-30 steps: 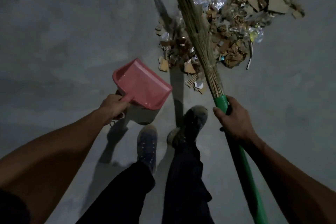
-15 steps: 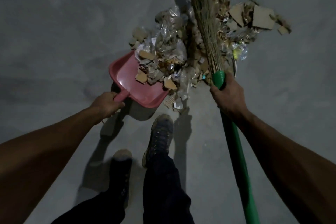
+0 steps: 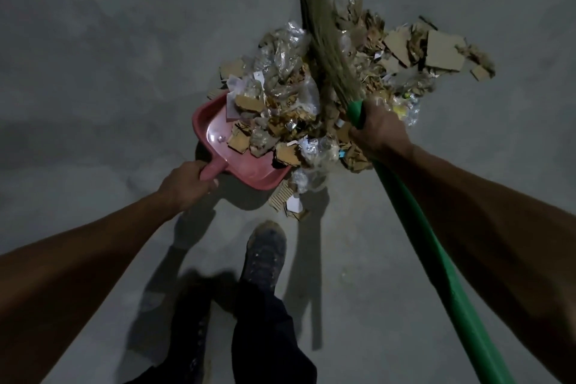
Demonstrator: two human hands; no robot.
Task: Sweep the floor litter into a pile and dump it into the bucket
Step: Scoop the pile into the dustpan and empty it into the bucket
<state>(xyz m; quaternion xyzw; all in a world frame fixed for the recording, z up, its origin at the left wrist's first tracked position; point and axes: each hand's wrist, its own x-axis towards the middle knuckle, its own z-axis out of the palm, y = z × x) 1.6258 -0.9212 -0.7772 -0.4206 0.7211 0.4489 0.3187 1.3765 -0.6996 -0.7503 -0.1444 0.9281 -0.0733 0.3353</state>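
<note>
Ahead of the shoe (image 3: pixel 265 254), the litter (image 3: pixel 327 96) lies between both hands. Left hand (image 3: pixel 184 185) grips the dustpan (image 3: pixel 218 134) handle, pan mouth facing right; right hand (image 3: pixel 378 131) grips the broom (image 3: pixel 324 49), bristles running away across the pile's middle. No bucket shows.

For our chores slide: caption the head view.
Left hand holds dustpan; right hand sweeps litter in with broom.

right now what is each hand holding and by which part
The left hand grips the pink dustpan by its short handle. The right hand grips the broom at the top of its green handle, just below the bristles.
</note>
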